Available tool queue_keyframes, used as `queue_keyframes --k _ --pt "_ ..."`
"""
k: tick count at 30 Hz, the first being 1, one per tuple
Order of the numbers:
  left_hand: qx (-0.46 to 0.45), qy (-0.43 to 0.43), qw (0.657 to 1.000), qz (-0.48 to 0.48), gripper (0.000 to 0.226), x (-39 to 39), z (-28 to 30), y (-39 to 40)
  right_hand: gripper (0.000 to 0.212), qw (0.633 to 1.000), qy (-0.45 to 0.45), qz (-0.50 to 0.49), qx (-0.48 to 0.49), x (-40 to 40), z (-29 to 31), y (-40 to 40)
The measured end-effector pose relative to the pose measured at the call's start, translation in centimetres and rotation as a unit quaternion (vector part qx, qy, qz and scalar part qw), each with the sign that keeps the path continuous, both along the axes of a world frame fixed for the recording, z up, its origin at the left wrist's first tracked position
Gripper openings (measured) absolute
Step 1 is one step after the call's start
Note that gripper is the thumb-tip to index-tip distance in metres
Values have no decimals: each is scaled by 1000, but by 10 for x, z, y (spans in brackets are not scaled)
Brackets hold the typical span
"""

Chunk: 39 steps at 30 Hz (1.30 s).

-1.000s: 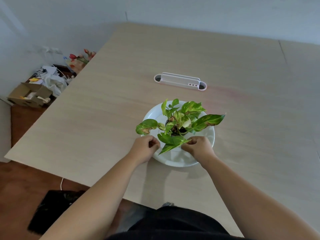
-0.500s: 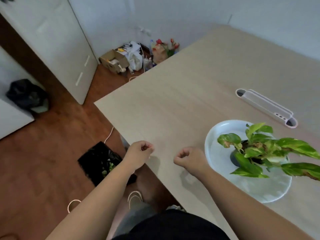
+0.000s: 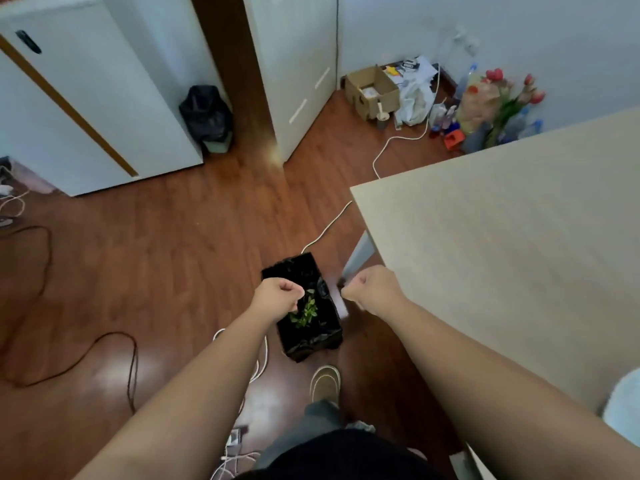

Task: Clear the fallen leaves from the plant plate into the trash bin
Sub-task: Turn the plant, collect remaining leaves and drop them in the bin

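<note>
A small trash bin lined with a black bag stands on the floor by the table's corner, with green leaves lying inside it. My left hand is a closed fist over the bin's left rim. My right hand is also a closed fist, just right of the bin and at the table's edge. Nothing shows between the fingers of either fist. Only a sliver of the white plant plate is visible at the lower right on the table. The plant itself is out of view.
White and dark cables run across the wooden floor near the bin. My foot stands just in front of it. A second bin with a black bag, white cabinets, a cardboard box and tulips line the far wall.
My view swung left from the plate to the floor. Both hands left the plate as fists, crossed the table edge, and now hang over the black-lined bin.
</note>
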<state>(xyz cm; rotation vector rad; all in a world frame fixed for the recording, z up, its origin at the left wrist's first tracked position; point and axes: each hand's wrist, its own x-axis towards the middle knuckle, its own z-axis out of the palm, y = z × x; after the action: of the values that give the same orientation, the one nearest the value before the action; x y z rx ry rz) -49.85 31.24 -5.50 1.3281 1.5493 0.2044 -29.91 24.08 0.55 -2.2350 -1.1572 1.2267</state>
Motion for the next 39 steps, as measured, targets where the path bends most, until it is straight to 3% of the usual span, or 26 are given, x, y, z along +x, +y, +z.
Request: queue_keyframes --k 8,14,18,21,30,32,35,39 --pt "-50 68 996 -27 14 -4 -21 68 30 996 -43 26 -76 -26 -39 79" --pt "-49 66 996 -20 19 -5 -39 86 28 990 -49 41 -125 -39 -57 106" --pt "-54 68 996 -35 12 -6 -45 86 26 992 -53 38 -106 -39 -64 111" --pt "-43 81 995 -42 6 -7 -48 88 12 992 -42 43 -110 -36 -69 112" --pt "1 113 992 -52 22 -10 -47 93 24 995 14 29 -93 -35 -69 110" --pt "4 102 994 -47 17 -11 -46 93 18 992 50 17 -116 -37 -66 111" --pt "-19 67 996 -47 25 -10 -44 92 28 989 86 13 -121 -39 -63 108" --pt "21 64 996 -53 12 -9 -37 88 8 997 52 -9 -61 -34 -63 100"
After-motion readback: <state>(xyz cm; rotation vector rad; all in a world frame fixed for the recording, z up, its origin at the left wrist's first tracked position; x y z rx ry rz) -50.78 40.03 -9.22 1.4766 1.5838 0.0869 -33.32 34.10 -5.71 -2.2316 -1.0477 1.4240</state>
